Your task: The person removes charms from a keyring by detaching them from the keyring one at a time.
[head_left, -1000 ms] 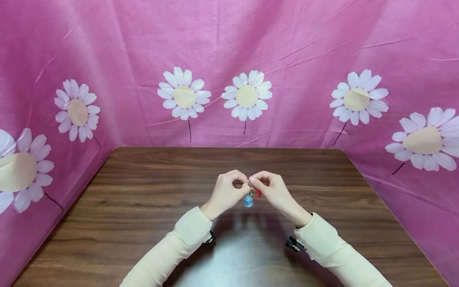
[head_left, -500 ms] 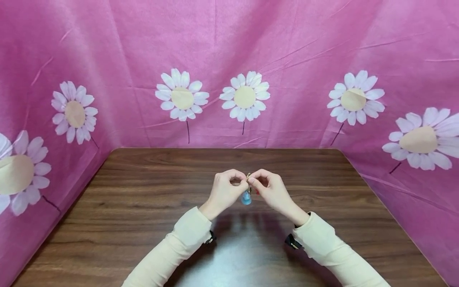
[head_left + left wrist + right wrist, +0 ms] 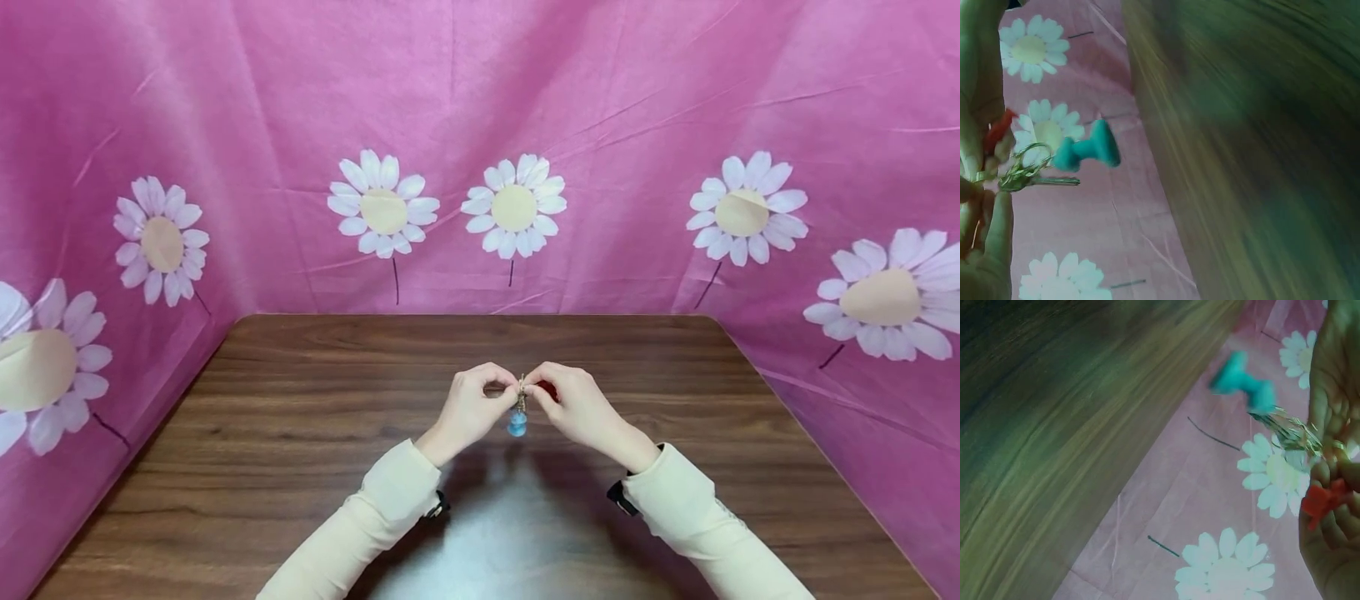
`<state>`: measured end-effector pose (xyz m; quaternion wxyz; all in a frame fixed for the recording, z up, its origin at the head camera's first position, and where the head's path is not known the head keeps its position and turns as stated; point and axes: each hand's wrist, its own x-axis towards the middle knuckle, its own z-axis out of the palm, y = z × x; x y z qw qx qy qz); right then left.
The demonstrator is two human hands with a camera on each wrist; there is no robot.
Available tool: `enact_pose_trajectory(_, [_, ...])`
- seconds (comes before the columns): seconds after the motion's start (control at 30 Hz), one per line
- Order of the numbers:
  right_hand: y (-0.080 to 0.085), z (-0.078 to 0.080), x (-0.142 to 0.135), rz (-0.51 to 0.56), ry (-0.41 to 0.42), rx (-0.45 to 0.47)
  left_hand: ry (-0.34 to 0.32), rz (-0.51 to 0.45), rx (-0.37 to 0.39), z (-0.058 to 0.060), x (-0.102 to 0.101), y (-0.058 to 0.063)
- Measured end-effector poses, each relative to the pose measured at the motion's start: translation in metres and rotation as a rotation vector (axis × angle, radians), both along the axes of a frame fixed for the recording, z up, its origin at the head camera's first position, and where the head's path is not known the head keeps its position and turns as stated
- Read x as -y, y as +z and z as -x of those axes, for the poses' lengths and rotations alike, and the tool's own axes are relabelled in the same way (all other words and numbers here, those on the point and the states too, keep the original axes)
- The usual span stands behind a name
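Both hands meet above the table, pinching a small gold keychain [image 3: 522, 390] between them. My left hand [image 3: 468, 412] holds it with thumb and forefinger; my right hand [image 3: 585, 414] pinches it from the other side. A light blue charm [image 3: 517, 424] dangles below, shaped like a spool with two wide ends in the left wrist view. Gold chain links [image 3: 1021, 170] and a slim metal strip [image 3: 1054, 181] hang beside it. A red piece [image 3: 1324, 500] lies against my right hand's curled fingers, mostly hidden in the head view. The fingertips cover the part being pinched.
The hands are over a brown wood-grain table [image 3: 322, 408]. Pink cloth [image 3: 450, 75] printed with white daisies surrounds its back and sides. Cream sleeves [image 3: 405, 483] cover both forearms, with a dark band [image 3: 621, 497] at the right wrist.
The red piece hung below my right fingers and is now tucked up inside that hand. My right hand has turned slightly; the blue charm has swung and tilted. Both hands keep their pinch.
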<state>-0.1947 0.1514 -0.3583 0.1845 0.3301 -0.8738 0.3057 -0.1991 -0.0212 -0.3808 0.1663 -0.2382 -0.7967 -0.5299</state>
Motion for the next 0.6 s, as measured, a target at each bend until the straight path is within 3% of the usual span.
enact_pose_trajectory(0.2, [0.003, 0.007, -0.005, -0.086, 0.048, 0.055, -0.025, 0.105, -0.136, 0.009, 0.009, -0.001])
enact_pose_trajectory(0.4, [0.007, 0.009, -0.006, -0.117, 0.068, 0.065, -0.162, 0.179, -0.051, 0.013, 0.008, 0.001])
enact_pose_trajectory(0.5, [0.007, 0.008, -0.005, -0.127, 0.064, 0.069, -0.158, 0.195, -0.057, 0.014, 0.006, -0.002])
enact_pose_trajectory(0.6, [0.006, 0.007, -0.005, -0.129, 0.055, 0.062, -0.119, 0.239, -0.132, 0.013, 0.007, -0.004])
